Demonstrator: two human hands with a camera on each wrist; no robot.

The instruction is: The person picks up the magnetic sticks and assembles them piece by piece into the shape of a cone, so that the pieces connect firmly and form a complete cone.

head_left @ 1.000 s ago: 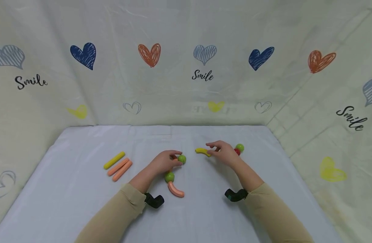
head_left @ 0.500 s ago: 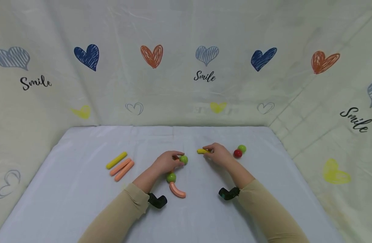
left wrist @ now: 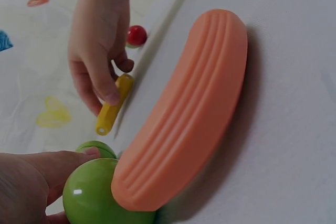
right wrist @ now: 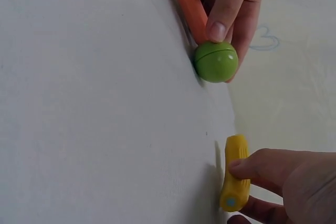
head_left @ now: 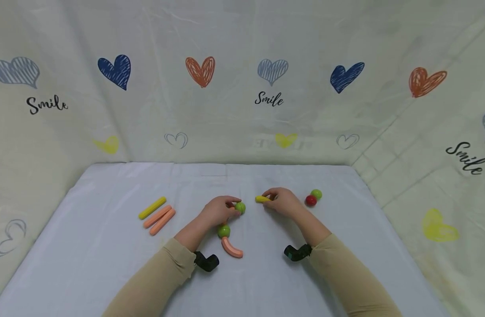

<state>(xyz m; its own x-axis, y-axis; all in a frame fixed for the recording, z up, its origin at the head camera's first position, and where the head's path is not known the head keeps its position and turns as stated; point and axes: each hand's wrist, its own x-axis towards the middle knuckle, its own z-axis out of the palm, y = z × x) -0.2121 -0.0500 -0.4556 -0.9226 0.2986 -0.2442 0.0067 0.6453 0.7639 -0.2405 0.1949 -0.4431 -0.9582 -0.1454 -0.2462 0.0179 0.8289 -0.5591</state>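
— Well, what lies around us on the table?

— Three sticks far left, a red ball and green ball right, nothing between our hands.

— And the yellow stick?

— Our right hand pinches it; it lies flat, pointing left toward the other hand. Our left hand grips an orange stick with a green ball on its tip.

— Any view add more?

— Our left wrist view shows a ribbed curved orange piece touching the near green ball.
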